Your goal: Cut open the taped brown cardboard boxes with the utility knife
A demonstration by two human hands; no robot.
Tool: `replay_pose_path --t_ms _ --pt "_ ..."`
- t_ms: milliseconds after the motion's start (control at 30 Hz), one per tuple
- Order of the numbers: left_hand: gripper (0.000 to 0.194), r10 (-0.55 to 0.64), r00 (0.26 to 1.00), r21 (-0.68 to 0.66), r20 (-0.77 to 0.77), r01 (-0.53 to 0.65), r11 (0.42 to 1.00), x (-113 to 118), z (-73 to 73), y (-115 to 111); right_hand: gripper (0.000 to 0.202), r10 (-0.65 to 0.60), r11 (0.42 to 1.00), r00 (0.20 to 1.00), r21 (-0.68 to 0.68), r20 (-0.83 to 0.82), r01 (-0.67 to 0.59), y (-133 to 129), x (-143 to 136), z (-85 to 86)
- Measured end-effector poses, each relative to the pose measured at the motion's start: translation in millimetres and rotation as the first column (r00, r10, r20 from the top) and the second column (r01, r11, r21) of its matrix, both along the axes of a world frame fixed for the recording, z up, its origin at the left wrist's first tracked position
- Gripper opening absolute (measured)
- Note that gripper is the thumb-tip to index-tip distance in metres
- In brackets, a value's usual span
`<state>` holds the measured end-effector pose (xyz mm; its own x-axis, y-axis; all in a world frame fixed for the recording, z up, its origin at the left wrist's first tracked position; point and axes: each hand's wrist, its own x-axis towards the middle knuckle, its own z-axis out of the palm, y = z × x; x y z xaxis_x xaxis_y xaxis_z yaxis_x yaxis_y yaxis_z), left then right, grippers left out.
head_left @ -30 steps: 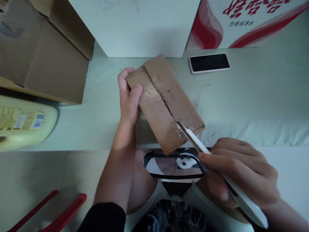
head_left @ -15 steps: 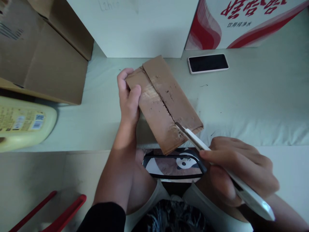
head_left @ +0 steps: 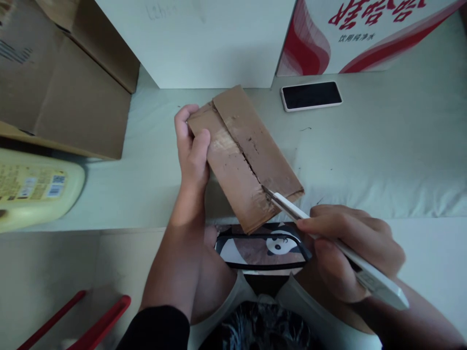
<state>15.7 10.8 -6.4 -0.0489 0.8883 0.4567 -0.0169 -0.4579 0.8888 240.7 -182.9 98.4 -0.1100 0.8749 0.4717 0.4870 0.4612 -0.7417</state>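
Observation:
A small brown cardboard box (head_left: 233,150) is tilted in front of me, with a torn, dark seam running down its top face. My left hand (head_left: 193,150) grips its upper left end, the thumb on top and the other fingers curled round the side. In my right hand (head_left: 353,248) is a white utility knife (head_left: 292,206), held between thumb and fingers. Its blade tip touches the seam near the box's lower right end. How deep the tip sits I cannot tell.
Behind the box stand a white carton (head_left: 215,43) and a red-and-white carton (head_left: 357,39). A phone (head_left: 311,96) lies in front of them. At left are a large cardboard box (head_left: 73,92) and a yellow bottle (head_left: 40,189). Red handles (head_left: 100,323) show at lower left.
My right hand and the knife have shifted slightly left, the knife's rear end rising a little. The blade stays at the seam, and my left hand keeps its grip on the box.

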Motion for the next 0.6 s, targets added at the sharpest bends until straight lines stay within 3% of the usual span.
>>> replay_pose_path --t_ms 267,467,600 --pt "0.067 -0.008 1.000 0.002 -0.019 0.008 1.000 -0.2 -2.7 0.1 0.020 0.058 0.998 0.998 0.020 -0.027 -0.057 2.7 4.5 10.0" --pt "0.064 0.005 0.998 -0.003 -0.064 -0.006 1.000 -2.5 -2.9 0.8 0.022 0.009 1.000 1.000 0.003 -0.024 -0.009 7.2 0.2 8.3" --pt "0.065 0.008 0.998 -0.001 -0.070 -0.008 1.000 -2.9 -0.6 0.2 0.021 0.061 0.998 0.998 0.011 -0.022 -0.060 2.6 6.0 7.7"
